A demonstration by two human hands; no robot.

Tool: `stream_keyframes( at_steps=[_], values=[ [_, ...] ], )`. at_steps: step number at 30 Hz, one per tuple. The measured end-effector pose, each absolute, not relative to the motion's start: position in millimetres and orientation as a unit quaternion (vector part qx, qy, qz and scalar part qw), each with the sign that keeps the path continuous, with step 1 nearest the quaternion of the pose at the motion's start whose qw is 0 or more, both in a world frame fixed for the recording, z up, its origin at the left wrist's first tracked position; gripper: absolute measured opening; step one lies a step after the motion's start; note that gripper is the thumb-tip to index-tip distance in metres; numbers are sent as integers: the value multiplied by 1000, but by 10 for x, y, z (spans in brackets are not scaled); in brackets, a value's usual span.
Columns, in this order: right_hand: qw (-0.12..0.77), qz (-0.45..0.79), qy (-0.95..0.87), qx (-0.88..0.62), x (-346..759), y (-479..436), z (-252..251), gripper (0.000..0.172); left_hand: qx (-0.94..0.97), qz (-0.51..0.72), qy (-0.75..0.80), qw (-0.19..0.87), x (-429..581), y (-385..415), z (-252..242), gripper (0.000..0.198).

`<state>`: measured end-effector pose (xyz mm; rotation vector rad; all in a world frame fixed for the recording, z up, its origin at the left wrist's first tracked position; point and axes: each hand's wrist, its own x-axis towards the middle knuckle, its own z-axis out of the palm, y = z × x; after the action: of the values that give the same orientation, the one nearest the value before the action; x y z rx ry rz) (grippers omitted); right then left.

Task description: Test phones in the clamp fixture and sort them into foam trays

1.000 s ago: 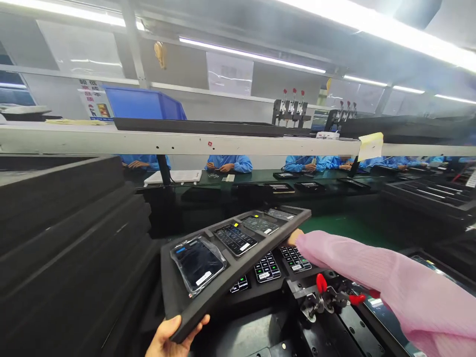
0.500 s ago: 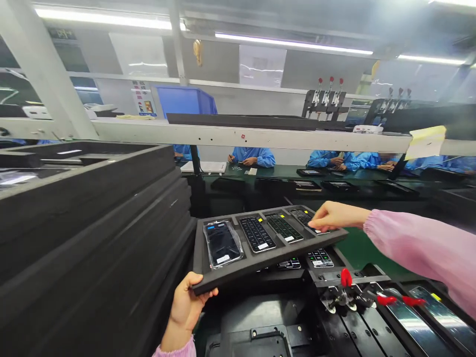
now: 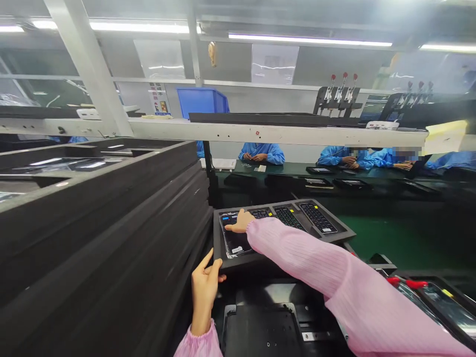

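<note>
A black foam tray (image 3: pixel 219 258) lies slightly tilted at the centre, with several flat phone-like devices in its compartments. My left hand (image 3: pixel 206 282) grips the tray's near left corner, thumb on the rim and fingers beneath. Over the leftmost compartment, my right hand (image 3: pixel 238 223) touches or hovers just above the plastic-wrapped dark device (image 3: pixel 235 243); its fingers are partly bent, and whether they pinch the wrap is unclear. The rightmost device (image 3: pixel 318 217) rests in its compartment. My right sleeve hides parts of the middle ones.
Tall stacked black trays (image 3: pixel 148 213) stand at the left. A black fixture (image 3: pixel 264 332) sits near the front, and red-handled clamps (image 3: pixel 416 284) are at the right. Across the green bench (image 3: pixel 383 243), people in blue work beneath a white shelf beam (image 3: pixel 290 132).
My right hand has moved left from the rightmost compartment to the leftmost one. The tray sits flatter, and my left hand still holds its corner. The view has shifted left.
</note>
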<state>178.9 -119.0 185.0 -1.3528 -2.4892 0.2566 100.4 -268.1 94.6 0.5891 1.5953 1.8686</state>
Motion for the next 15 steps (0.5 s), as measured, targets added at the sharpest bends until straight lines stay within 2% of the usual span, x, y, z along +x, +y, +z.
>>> stream_keyframes(
  at_steps=[6, 10, 15],
  values=[
    [97, 87, -862, -490, 1596, -1217, 1780, 78, 249, 700, 619, 254, 940, -2589, 928, 49],
    [75, 82, -849, -517, 1492, -1290, 1757, 91, 267, 674, 655, 214, 999, -2674, 941, 46],
    [62, 99, -865, -488, 1573, -1338, 1780, 89, 313, 638, 701, 55, 1251, -2941, 1034, 41]
  ],
)
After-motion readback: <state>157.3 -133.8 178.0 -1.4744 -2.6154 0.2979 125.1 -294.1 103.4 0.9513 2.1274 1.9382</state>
